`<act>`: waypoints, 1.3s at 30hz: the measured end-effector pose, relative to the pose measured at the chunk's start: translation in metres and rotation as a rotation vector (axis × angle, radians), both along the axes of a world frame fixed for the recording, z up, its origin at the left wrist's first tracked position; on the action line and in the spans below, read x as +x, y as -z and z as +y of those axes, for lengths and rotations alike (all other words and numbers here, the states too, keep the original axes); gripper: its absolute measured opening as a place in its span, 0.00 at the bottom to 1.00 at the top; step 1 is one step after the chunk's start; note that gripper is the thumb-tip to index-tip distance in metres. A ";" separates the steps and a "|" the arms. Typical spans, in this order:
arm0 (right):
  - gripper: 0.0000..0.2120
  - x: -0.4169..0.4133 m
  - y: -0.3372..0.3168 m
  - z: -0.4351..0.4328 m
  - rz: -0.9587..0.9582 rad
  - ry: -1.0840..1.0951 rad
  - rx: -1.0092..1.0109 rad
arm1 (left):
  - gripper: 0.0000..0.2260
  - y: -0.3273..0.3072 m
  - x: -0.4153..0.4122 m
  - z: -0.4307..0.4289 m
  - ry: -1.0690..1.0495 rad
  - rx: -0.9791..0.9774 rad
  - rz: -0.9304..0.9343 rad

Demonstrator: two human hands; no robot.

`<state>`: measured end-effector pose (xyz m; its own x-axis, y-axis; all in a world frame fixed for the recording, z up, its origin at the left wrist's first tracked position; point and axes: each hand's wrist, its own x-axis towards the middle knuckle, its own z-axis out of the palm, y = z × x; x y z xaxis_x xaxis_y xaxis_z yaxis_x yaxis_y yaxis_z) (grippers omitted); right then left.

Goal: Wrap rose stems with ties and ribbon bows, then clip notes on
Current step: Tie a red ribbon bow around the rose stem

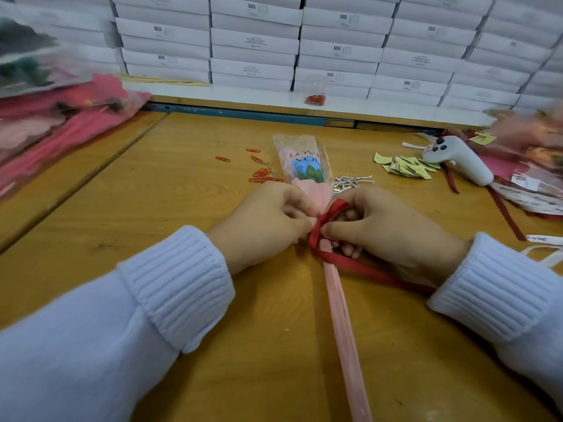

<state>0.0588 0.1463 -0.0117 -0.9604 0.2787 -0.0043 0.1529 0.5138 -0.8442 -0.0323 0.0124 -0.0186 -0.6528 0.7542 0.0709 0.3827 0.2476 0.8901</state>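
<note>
Beyond the grip and to its left, red paper clips [263, 175] lie scattered on the wooden table [182, 184]. The left hand [265, 223] curls in, thumb and forefinger pinching the red ribbon [320, 226] against the stem [338, 300] at the crossing. The wrapped rose [304, 166] lies flat, its head just beyond the grip and its pink stem running back toward the person. The right hand [387, 229] pinches the ribbon's loop on the crossing's other side; a loose tail trails under that wrist. The ribbon looks soft, light and apt to slip, so hold it close to the knot. The stem's paper sleeve seems crushable. Beyond the right hand lie silver twist ties [353, 182] and, further right, yellow notes [408, 166].
</note>
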 end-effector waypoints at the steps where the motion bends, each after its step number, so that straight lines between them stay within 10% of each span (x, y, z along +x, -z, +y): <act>1: 0.02 0.000 0.000 0.000 0.000 0.003 0.006 | 0.08 -0.001 0.000 -0.001 0.005 -0.002 -0.018; 24: 0.04 0.004 -0.007 0.011 -0.096 -0.026 -0.327 | 0.09 0.003 -0.002 0.005 0.021 -0.140 0.271; 39: 0.09 0.010 -0.020 0.019 -0.330 -0.077 0.014 | 0.10 0.003 -0.004 0.002 -0.125 -0.179 0.453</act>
